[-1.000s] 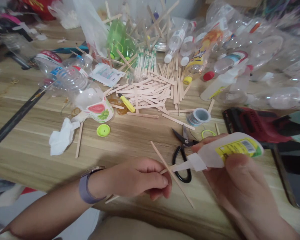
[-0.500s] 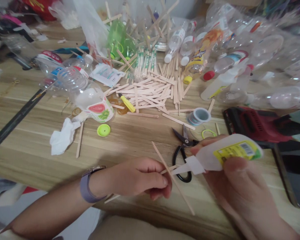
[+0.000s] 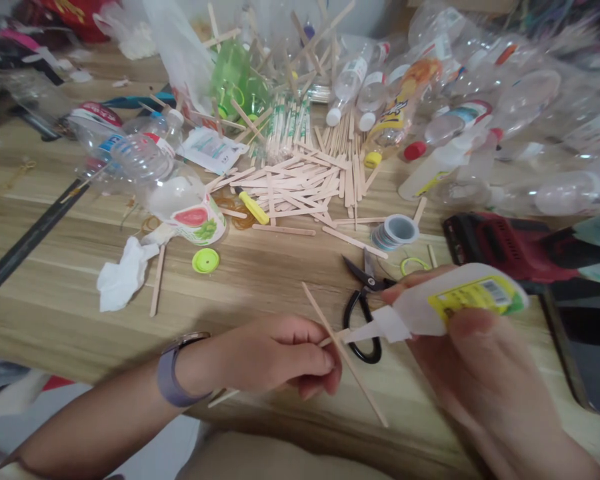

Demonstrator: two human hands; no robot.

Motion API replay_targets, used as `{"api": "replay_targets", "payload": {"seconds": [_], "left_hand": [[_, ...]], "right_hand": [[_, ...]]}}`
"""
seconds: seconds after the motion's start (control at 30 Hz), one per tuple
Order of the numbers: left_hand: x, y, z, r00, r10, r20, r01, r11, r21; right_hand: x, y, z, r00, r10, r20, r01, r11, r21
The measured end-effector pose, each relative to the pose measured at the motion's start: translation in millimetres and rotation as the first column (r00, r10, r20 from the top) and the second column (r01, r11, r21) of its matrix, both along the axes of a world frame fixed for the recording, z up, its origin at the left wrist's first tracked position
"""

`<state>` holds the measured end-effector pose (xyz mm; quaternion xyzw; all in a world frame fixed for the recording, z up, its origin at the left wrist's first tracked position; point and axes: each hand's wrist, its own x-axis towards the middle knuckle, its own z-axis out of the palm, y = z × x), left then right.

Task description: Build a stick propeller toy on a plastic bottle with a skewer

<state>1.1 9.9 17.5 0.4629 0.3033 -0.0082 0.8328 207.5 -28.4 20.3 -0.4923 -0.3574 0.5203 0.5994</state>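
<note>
My left hand (image 3: 290, 357), with a purple-strapped watch on the wrist, pinches wooden sticks that cross each other. The longer stick (image 3: 360, 379) slants down to the right past the fingertips, and the shorter one lies across it. My right hand (image 3: 485, 360) is wrapped round a white glue bottle (image 3: 420, 310) with a yellow label, tipped to the left. Its nozzle points at the crossing and appears to touch the sticks there. Black-handled scissors (image 3: 363, 300) lie on the table just behind the nozzle.
Behind the hands are a pile of wooden sticks (image 3: 300, 183), a yellow-handled tool (image 3: 253, 205), a spool (image 3: 400, 230) and a green cap (image 3: 205, 261). Plastic bottles (image 3: 350, 80) crowd the back. A red and black power tool (image 3: 505, 250) and a dark phone-like device (image 3: 585, 340) lie right.
The glue nozzle has shifted slightly to the left against the stick crossing. Both hands keep their hold, and the whole view has moved a little.
</note>
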Motion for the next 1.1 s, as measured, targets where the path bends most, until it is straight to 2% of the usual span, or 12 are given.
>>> {"api": "replay_targets", "payload": {"seconds": [0.17,0.43,0.67,0.8,0.97,1.1], "left_hand": [[0,0,0.7,1.0,0.004,-0.023,-0.004,1.0,0.001],[0,0,-1.0,1.0,0.001,-0.024,-0.001,1.0,0.024],[-1,0,-0.5,1.0,0.005,-0.011,-0.004,0.999,0.034],[0,-1,0.4,0.999,-0.01,-0.051,0.016,0.994,0.108],[1,0,3.1,0.984,-0.021,-0.178,0.07,0.96,0.272],[1,0,4.3,0.983,-0.034,-0.179,0.083,0.957,0.277]], "right_hand": [[3,0,1.4,0.997,-0.078,-0.018,0.077,0.997,-0.024],[0,-4,-3.9,0.999,0.029,0.043,-0.03,0.999,0.027],[1,-2,0.0,0.997,0.042,0.072,-0.044,0.999,0.029],[6,-5,-2.6,0.994,-0.004,0.111,-0.002,0.998,0.057],[7,-13,-7.7,0.977,0.096,0.192,-0.107,0.993,0.048],[3,-9,-5.5,0.994,0.022,0.103,-0.026,0.999,0.039]]}}
